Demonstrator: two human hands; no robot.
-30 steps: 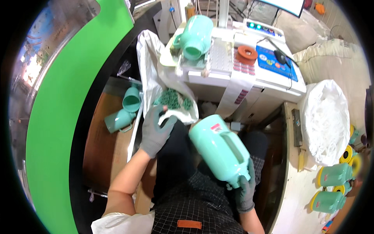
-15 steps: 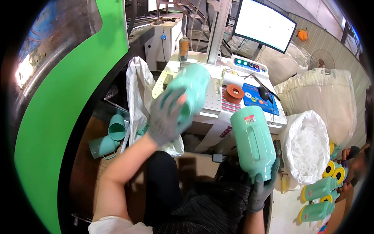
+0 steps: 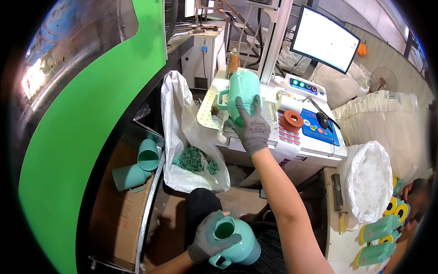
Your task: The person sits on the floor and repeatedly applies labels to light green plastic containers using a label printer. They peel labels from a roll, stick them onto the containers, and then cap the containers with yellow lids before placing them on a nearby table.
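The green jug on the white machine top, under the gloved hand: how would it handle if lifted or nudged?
The green jug is probably light for its size: it looks hollow moulded plastic. Likely stiff, not floppy. Its smooth rounded body could roll or tip if nudged; the right hand wears a coated glove, which should limit slipping.

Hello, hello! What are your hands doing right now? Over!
Right hand gripping the mint-green jug on the white machine table. Left hand holding a second green jug by its open mouth, low in the lap. Nothing blocking either.
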